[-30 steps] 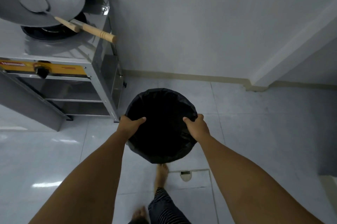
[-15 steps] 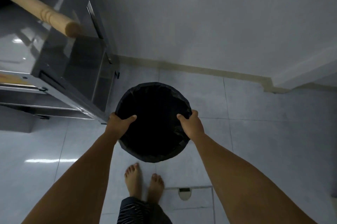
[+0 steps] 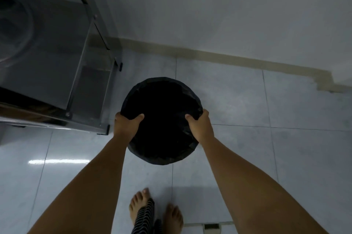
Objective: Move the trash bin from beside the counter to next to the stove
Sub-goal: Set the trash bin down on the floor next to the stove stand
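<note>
A round trash bin (image 3: 162, 100) lined with a black bag is in the middle of the view, seen from straight above over the pale floor tiles. My left hand (image 3: 126, 126) grips its left rim, thumb inside. My right hand (image 3: 201, 127) grips its right rim the same way. The stainless steel stove stand (image 3: 57, 62) is just left of the bin, its front right leg (image 3: 103, 129) close to my left hand. I cannot tell whether the bin's base touches the floor.
A white wall (image 3: 228, 14) with a beige skirting strip runs behind the bin. The wall steps out at the right (image 3: 327, 83). My bare feet (image 3: 156, 212) stand on the tiles below the bin. A floor drain (image 3: 210, 226) is by my right foot.
I have stepped closer to the stove and the view has tilted down. The wok and its wooden handle have left the view. The bin now sits lower, right beside the stove stand's corner.
</note>
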Available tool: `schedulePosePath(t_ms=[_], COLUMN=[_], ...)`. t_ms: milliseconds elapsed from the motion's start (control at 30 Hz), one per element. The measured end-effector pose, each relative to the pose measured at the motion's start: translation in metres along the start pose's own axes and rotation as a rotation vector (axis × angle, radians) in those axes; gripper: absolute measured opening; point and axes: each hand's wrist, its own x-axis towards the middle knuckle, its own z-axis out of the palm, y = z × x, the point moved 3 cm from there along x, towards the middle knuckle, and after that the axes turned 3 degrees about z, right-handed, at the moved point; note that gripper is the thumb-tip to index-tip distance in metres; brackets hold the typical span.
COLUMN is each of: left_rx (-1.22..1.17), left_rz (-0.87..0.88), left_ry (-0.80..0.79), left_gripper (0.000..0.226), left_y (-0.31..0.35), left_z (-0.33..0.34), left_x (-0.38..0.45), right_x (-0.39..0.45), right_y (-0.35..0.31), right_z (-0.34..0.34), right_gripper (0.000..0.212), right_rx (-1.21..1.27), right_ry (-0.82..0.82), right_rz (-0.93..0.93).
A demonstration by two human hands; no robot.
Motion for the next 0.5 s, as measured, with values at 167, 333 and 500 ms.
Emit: schedulePosePath(t_ms=[167, 333, 500], left_rx=[0.038, 0.060, 0.109], left_rz=[0.000, -0.017, -0.010], left_ry=[-0.013, -0.030, -0.057], left_gripper=[0.100, 0.094, 0.091], left_y=[-0.008, -0.012, -0.019], left_z=[0.007, 0.006, 0.006], left_x=[0.026, 0.049, 0.061], right_x=[0.025, 0.047, 0.061], right_y=[0.005, -0.003, -0.002], right_z=[0.017, 0.029, 0.035], right_gripper=[0.078, 0.068, 0.065], right_rx=[0.009, 0.020, 0.015], right_ry=[-0.009, -0.026, -0.025], right_rz=[0.013, 0.011, 0.020])
